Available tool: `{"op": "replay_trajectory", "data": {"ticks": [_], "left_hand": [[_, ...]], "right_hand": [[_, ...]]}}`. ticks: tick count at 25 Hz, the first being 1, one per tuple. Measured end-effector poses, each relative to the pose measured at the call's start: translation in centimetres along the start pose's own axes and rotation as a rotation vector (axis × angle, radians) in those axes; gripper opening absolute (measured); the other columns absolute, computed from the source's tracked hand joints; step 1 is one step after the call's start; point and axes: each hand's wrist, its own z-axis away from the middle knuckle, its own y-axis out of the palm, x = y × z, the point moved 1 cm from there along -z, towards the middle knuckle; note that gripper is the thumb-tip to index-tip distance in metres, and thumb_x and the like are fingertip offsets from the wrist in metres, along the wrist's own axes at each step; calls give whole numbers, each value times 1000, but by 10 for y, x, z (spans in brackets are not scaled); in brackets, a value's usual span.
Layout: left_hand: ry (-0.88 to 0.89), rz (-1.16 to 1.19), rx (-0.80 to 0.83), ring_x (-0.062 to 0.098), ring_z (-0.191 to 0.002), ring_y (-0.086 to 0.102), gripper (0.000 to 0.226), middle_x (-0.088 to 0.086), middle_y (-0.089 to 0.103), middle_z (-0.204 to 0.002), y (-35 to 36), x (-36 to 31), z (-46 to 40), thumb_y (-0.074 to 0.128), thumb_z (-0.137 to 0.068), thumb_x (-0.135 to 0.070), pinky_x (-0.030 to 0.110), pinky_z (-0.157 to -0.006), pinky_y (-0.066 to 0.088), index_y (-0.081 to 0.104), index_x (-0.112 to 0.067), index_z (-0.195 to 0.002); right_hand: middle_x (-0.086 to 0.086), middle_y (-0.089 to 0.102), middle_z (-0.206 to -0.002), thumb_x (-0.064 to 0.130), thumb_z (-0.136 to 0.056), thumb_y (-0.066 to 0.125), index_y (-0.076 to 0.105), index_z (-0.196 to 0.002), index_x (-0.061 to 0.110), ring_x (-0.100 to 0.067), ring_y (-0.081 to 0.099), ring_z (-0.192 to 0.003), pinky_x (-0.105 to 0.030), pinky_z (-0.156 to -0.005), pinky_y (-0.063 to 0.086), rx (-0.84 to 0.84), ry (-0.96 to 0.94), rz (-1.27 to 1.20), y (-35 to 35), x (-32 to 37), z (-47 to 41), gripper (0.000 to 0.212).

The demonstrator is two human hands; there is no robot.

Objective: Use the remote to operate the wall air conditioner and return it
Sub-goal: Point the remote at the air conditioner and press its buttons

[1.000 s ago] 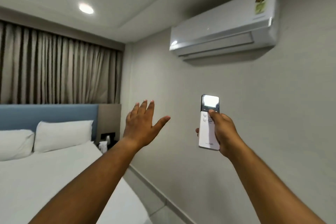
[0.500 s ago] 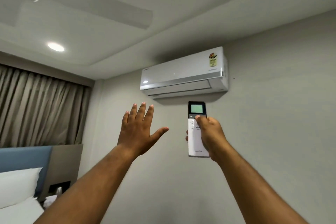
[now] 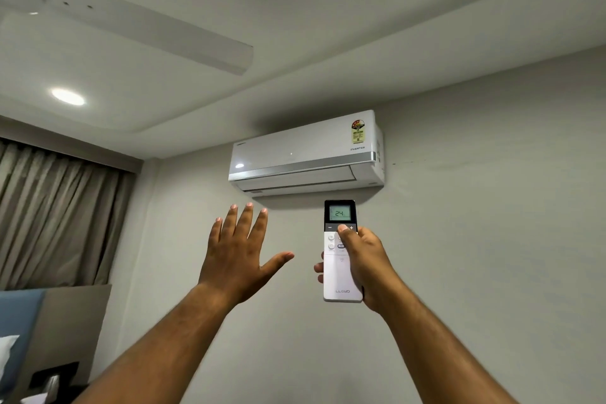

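Observation:
A white wall air conditioner [image 3: 305, 154] hangs high on the grey wall, its flap closed. My right hand [image 3: 364, 262] grips a white remote [image 3: 339, 282] upright, just below the unit. The remote's small screen reads 24. My thumb rests on the dark button strip under that screen, between the minus and plus marks. My left hand [image 3: 239, 256] is raised beside the remote, palm toward the wall, fingers spread, holding nothing.
A ceiling fan blade [image 3: 157, 29] reaches across the upper left, with a round ceiling light [image 3: 67, 97] below it. Grey curtains [image 3: 55, 223] cover the left wall. A blue headboard [image 3: 19, 325] and pillow corner show at the lower left.
The view has tilted upward, so the bed dropped out of sight and the air conditioner now sits centred. My thumb has shifted up from the lower buttons to the strip under the screen.

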Motion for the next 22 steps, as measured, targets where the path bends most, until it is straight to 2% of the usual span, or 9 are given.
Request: {"op": "replay_trajectory", "data": {"ticks": [5, 10, 12, 15, 22], "left_hand": [[13, -16, -12, 30, -148, -3, 103, 8, 4, -161, -4, -3, -5, 0, -69, -87, 48, -117, 0, 6, -24, -151], [0, -22, -36, 32, -148, 1, 104, 10, 9, -161, -7, 1, -9, 3, -70, -88, 49, -117, 2, 10, -22, -151], [-13, -28, -43, 32, -148, 2, 105, 10, 10, -161, -9, 5, -10, 2, -70, -88, 49, -117, 3, 10, -22, -151], [-17, -36, -46, 32, -147, 3, 105, 10, 10, -161, -10, 7, -11, 1, -69, -88, 50, -117, 4, 10, -22, -151], [-12, -39, -62, 33, -147, 2, 104, 12, 10, -160, -13, 4, -10, 3, -70, -87, 51, -117, 4, 11, -21, -150]], "right_hand": [[-23, 65, -82, 28, -95, 48, 51, -100, 10, -33, 69, -53, -39, -49, 58, -4, -25, -22, 0, 10, 1, 19], [-23, 64, -79, 14, -89, 45, 49, -94, 10, -32, 68, -51, -39, -50, 58, 3, -33, -25, 2, 17, 1, 8], [-23, 65, -83, 14, -91, 45, 50, -98, 9, -34, 69, -55, -42, -55, 59, 13, -42, -31, 2, 18, 0, 9], [-20, 69, -87, 21, -97, 48, 55, -106, 9, -31, 72, -61, -39, -56, 59, 25, -80, -17, -1, 16, -1, 16], [-18, 73, -88, 25, -97, 49, 58, -98, 13, -29, 73, -61, -33, -51, 58, -28, -99, -15, -1, 12, 3, 15]]}}
